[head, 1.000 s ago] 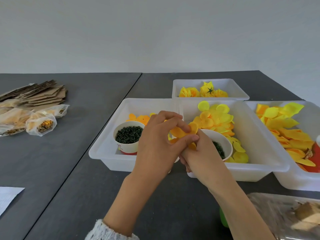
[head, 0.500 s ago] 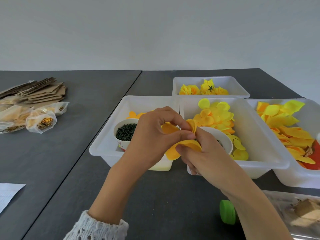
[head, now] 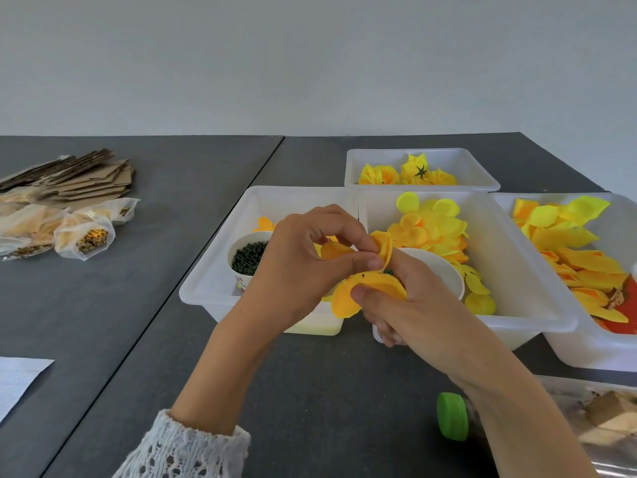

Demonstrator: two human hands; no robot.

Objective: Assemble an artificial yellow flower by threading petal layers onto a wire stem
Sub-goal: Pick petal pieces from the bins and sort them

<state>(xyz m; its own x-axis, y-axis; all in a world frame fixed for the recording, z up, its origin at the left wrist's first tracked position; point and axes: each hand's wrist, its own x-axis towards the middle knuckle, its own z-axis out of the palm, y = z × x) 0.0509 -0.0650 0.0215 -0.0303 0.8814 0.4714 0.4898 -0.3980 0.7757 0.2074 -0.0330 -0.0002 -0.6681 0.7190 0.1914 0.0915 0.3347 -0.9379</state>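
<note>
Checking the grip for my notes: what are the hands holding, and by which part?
Both hands hold one orange-yellow petal layer: left pinches near its centre, right thumb presses its lower petal.

Prob. a craft workshop: sorted petal bins [head: 537, 312], bagged parts [head: 84, 236], cardboard stack [head: 86, 177] on dark tables [head: 103, 305].

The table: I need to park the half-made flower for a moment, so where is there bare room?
Bare dark table lies between the plastic bags, the paper sheet and the left bin. Another patch lies in front of the bins, left of the green cap. The bins are crowded with petals.
</note>
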